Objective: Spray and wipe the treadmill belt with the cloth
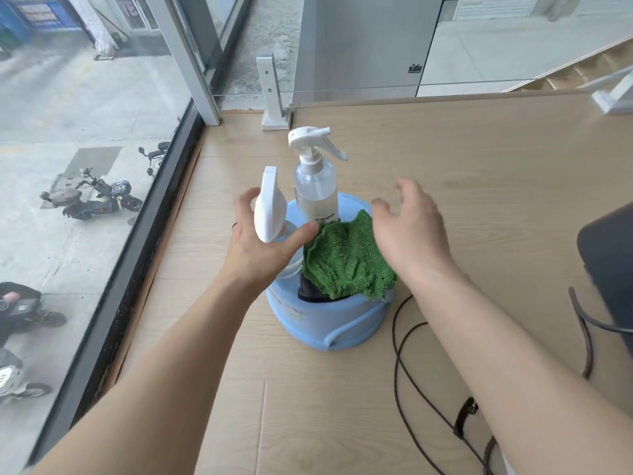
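Note:
A blue bucket (329, 323) stands on the wooden floor. A green cloth (346, 262) lies draped over its top, with a dark cloth under it. A clear spray bottle (317, 190) with a white trigger stands upright at the back of the bucket. A second bottle's white spray head (270, 207) rises at the bucket's left side. My left hand (260, 255) reaches around the neck below that head, thumb and fingers spread on either side. My right hand (411, 234) hovers over the right edge of the green cloth with its fingers loosely curled, holding nothing.
A dark rounded machine part (609, 269) sits at the right edge, with black cables (397, 354) trailing over the floor beside the bucket. A floor-to-ceiling window (85, 166) runs along the left. A glass railing with a metal post (274, 94) borders the floor behind.

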